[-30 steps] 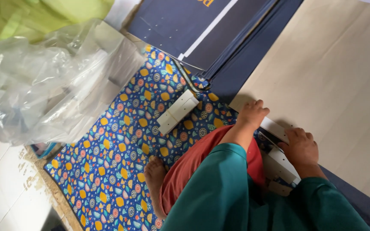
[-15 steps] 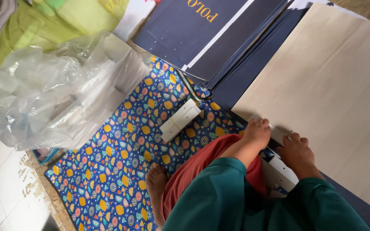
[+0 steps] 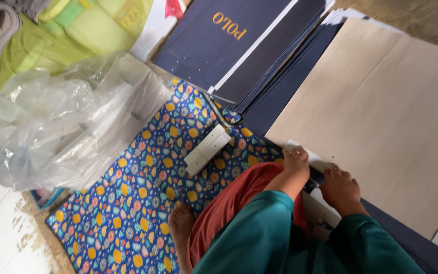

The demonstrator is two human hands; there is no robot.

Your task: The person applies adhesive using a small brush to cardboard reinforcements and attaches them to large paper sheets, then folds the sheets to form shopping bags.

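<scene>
Two hands on one white card: left hand (image 3: pixel 296 161) presses flat, right hand (image 3: pixel 338 186) pinches its near edge; best keep the card (image 3: pixel 320 163) square against the board (image 3: pixel 381 116) beyond.

Both hands' fingertips, the left hand (image 3: pixel 296 161) and right hand (image 3: pixel 338 186), hide the white strip (image 3: pixel 318 163) beneath; their grip is unclear.

flat navy card packages with gold lettering (image 3: pixel 239 45) — stacked at top centre | crumpled clear plastic bag (image 3: pixel 62 122) — left, beside the patterned mat | small white folded card strips (image 3: pixel 207 149) — on the mat
</scene>
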